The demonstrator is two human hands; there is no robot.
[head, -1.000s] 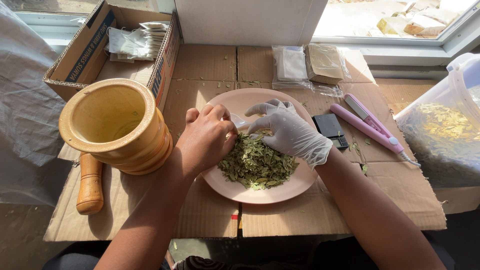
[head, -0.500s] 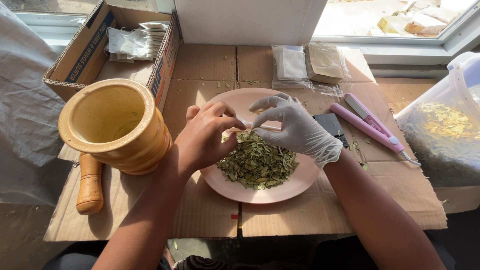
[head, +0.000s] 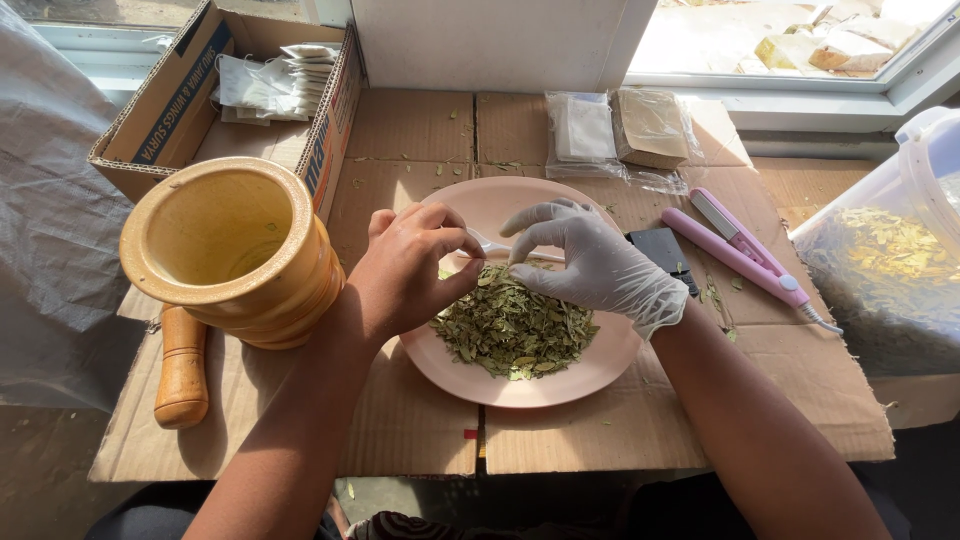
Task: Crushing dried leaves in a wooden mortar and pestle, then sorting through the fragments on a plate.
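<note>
Where both hands meet, leaves (head: 515, 330) just beneath.

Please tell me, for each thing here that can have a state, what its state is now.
left hand: bare, pinching a small white bag
right hand: gloved, fingers on the bag
pink plate: holds a pile of dried leaves
wooden mortar: upright, looks empty
pestle: lying beside the mortar
cardboard box: open

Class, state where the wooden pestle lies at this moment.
In the head view, the wooden pestle lies at the left on the flattened cardboard, just below and partly under the round yellow wooden mortar.
</note>
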